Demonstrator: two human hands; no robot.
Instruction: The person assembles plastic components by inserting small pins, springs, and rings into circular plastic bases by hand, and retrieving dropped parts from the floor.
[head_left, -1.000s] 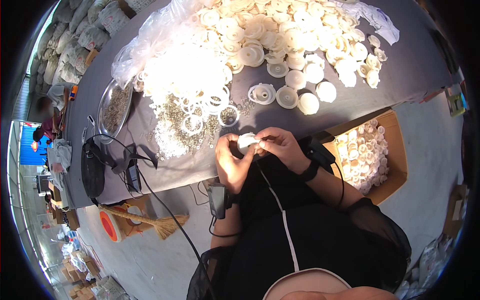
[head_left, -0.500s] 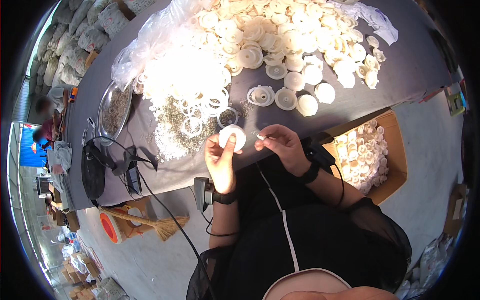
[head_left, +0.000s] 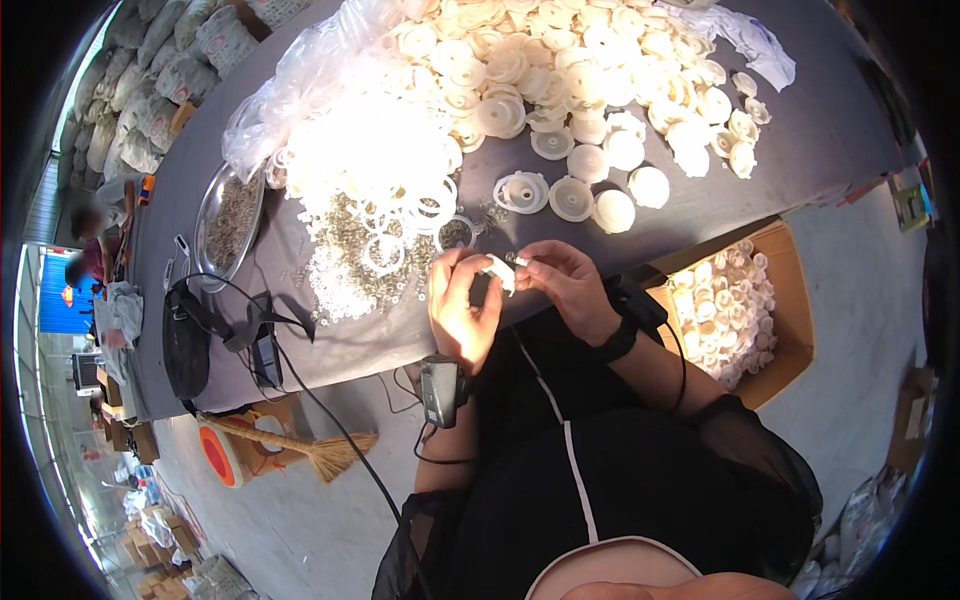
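Small bits (head_left: 350,288) heaped loose at left. Left hand (head_left: 462,310) grips a white cap (head_left: 500,273), tilted, over the table (head_left: 820,130); right hand (head_left: 572,290) pinches a tiny part (head_left: 514,258) against it (blurry from here). Mid-work, I'd say. Big cap pile (head_left: 600,60) left; box (head_left: 797,320) well stocked, presumably done ones.

Stacked sacks (head_left: 187,76) and heaped plastic parts (head_left: 560,72) show a workshop.

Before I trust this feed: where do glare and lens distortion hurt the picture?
Head view: glare burns out the left of the white pile; head view: the table edge bows, corners go black; head view: the white piece in the left hand is too small for detail.
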